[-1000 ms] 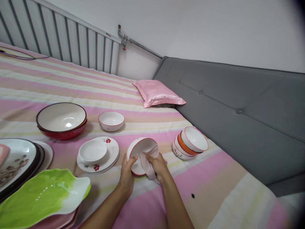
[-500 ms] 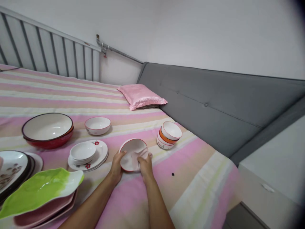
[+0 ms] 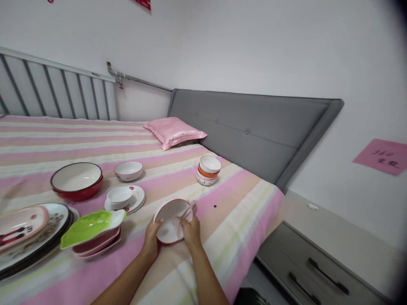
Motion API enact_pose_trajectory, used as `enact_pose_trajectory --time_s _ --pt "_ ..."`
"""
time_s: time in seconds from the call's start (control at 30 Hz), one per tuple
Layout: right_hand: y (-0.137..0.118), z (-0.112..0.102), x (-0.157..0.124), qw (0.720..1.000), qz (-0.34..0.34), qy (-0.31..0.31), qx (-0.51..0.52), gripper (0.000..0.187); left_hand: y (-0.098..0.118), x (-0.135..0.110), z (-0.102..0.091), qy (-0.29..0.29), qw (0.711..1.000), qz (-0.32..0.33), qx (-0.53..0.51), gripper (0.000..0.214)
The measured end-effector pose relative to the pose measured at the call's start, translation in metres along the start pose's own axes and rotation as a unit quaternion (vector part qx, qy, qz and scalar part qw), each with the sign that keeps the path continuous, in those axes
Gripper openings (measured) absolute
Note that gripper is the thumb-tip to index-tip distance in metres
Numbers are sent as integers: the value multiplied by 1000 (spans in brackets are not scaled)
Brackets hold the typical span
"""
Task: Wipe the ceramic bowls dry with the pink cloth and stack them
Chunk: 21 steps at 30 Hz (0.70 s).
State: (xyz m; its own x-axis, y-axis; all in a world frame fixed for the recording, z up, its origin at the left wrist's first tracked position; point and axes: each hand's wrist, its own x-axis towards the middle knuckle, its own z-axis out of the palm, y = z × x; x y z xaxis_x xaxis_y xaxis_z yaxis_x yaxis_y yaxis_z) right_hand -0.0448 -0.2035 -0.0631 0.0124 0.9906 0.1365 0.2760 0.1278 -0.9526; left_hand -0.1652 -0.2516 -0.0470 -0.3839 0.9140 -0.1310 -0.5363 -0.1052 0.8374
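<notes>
My left hand (image 3: 151, 240) grips the left rim of a white bowl (image 3: 165, 228) edged in red, thumb over the inside. The bowl is tilted, its hollow turned toward me. Closed on a pale pink cloth (image 3: 179, 228), my right hand (image 3: 191, 233) presses it against the bowl's right inner wall, and part of the cloth sticks out past the rim. Beyond my hands stands a stack of small bowls (image 3: 208, 170), one of them orange. To the left, small white dishes (image 3: 119, 195) sit on flower-patterned plates (image 3: 138, 195), with another red-rimmed bowl (image 3: 128, 171) behind them.
At left are large red bowls (image 3: 77, 192), a green leaf-shaped dish (image 3: 90, 226) over pink dishes (image 3: 98, 245), and stacked oval plates (image 3: 57, 220). A pink pillow (image 3: 174, 131) lies by the grey headboard (image 3: 235, 116). A nightstand (image 3: 305, 254) stands right of the bed.
My view has swung to the right, bringing the nightstand and a pink wall note into sight. Both hands still hold the bowl and cloth; the cloth has shifted slightly at the bowl's right side.
</notes>
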Motion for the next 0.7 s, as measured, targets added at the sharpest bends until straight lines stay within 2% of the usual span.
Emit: enact_pose_trajectory --time_s 0.2,0.33,0.53,0.7 --pt "-20 -10 -47 993 -18 -26 -115 35 20 -57 -20 -19 998 -60 -9 56" --pt "-27 -12 -68 987 -19 -48 -149 36 30 -82 -29 -42 995 -84 -32 61" --pt "-31 -9 -88 986 -12 -47 -160 37 39 -91 -34 -53 992 -100 -47 64" --pt "-30 -4 -94 985 -13 -31 -167 40 52 -92 -37 -69 988 -135 -32 61"
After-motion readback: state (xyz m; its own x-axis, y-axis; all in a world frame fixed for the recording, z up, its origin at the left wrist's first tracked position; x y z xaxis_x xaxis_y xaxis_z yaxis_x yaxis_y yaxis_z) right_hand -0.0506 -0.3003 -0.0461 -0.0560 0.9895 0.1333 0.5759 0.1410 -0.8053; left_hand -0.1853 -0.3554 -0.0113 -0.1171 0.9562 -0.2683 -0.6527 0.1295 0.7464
